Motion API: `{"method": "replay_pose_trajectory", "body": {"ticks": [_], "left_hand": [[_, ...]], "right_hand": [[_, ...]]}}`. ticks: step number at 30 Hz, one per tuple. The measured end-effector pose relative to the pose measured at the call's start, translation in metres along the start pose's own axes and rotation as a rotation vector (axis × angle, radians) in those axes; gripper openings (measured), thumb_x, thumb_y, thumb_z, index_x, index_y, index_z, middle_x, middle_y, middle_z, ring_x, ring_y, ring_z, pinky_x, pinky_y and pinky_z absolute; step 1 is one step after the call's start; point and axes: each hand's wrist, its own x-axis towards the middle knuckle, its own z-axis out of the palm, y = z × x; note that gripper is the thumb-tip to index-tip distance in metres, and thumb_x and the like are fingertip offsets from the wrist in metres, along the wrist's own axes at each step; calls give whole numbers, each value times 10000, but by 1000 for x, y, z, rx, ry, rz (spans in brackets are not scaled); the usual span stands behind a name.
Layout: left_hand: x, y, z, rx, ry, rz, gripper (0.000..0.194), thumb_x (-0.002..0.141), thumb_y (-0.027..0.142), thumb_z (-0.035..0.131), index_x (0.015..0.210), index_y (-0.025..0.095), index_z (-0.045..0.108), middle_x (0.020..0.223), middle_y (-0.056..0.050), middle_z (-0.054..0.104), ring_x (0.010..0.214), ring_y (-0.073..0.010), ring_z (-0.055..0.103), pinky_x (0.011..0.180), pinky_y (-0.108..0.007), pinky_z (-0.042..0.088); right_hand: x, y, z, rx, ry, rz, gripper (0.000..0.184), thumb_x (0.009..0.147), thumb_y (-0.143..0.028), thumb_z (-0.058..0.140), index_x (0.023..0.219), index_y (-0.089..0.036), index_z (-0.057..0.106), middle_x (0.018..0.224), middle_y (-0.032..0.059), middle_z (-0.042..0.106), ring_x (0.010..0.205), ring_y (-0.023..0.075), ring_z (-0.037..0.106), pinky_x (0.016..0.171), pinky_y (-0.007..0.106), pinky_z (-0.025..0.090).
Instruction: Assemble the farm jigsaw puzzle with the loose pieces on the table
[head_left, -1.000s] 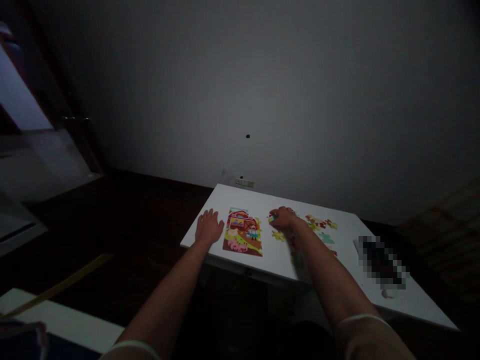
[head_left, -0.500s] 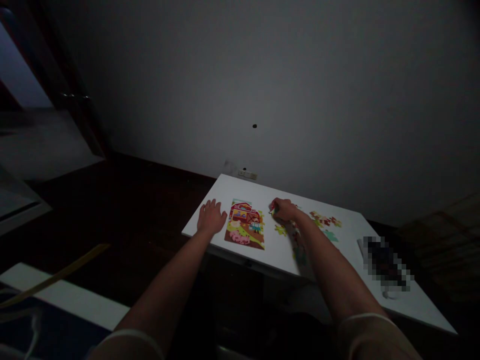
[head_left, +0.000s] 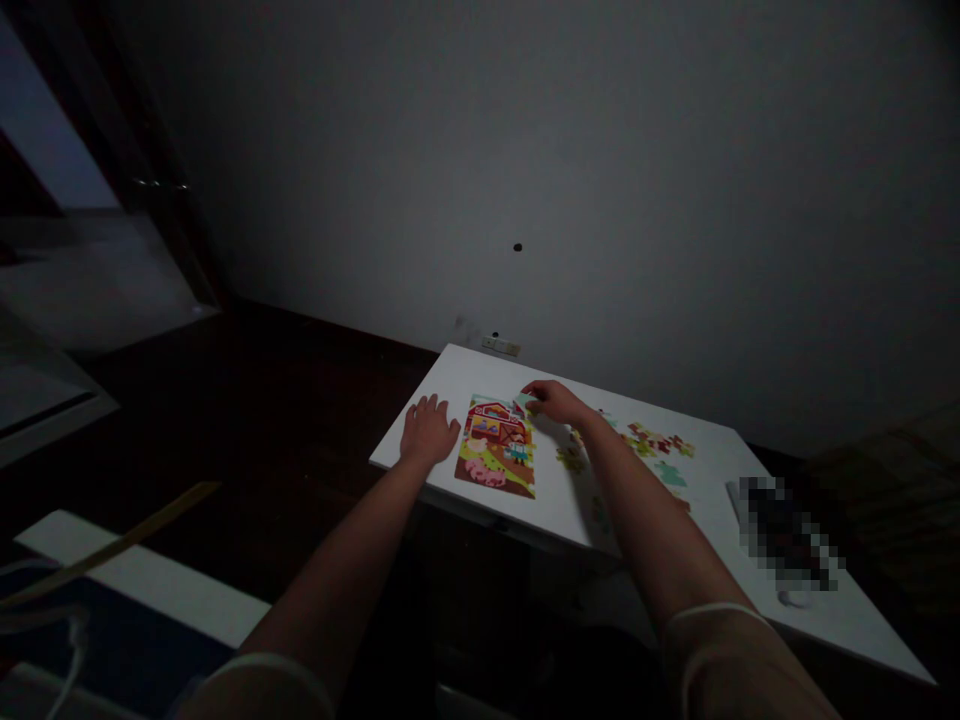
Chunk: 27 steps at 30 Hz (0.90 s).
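Note:
A farmyard jigsaw puzzle (head_left: 495, 447), showing a red barn, a pig and a farmer, lies assembled on the white table (head_left: 450, 385). My left hand (head_left: 429, 430) rests flat on the tabletop just left of it, fingers spread and holding nothing. My right hand (head_left: 551, 402) is at the puzzle's top right corner, its fingertips pinching a small teal jigsaw piece (head_left: 520, 400). Loose pieces lie right of the puzzle: a yellow-green group (head_left: 571, 458), a red and yellow group (head_left: 654, 438) and a teal one (head_left: 670, 475).
A pixelated dark object (head_left: 787, 535) lies on the table's right end, with a small white item (head_left: 795, 598) by it. A wall socket (head_left: 501, 346) sits behind the table. A white board (head_left: 142, 580) and a yellow strip (head_left: 112, 545) lie on the dark floor at lower left.
My right hand has moved left and away from me, toward the puzzle's top corner, with the small piece at its fingertips. My left hand stays on the table. The view has shifted slightly.

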Motion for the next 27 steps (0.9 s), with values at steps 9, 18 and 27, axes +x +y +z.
{"method": "replay_pose_trajectory", "body": {"ticks": [9,18,27], "left_hand": [[0,2,-2,-8,-5,-2,574,1094,419,471,1596,159,574,1782,-200,454,1670,-375,369,1358,-555,255],[1,0,1,-6,-7,7,582,1103,434,456,1602,158,570,1783,-202,450,1675,-375,360,1356,-561,251],[4,-3,8,31,29,17,568,1104,449,464,1583,173,596,1768,-183,481,1652,-366,392,1343,-553,281]], "right_hand": [[7,4,20,-60,11,52,336,844,-152,773,1169,-190,848,1129,118,852,963,249,760,926,366,582],[6,5,38,-83,3,87,363,892,-187,758,1232,-225,878,1260,126,852,1153,313,799,1068,419,579],[-6,1,45,-69,40,77,298,944,-234,743,1198,-224,897,1177,115,853,1078,314,794,996,382,580]]}}
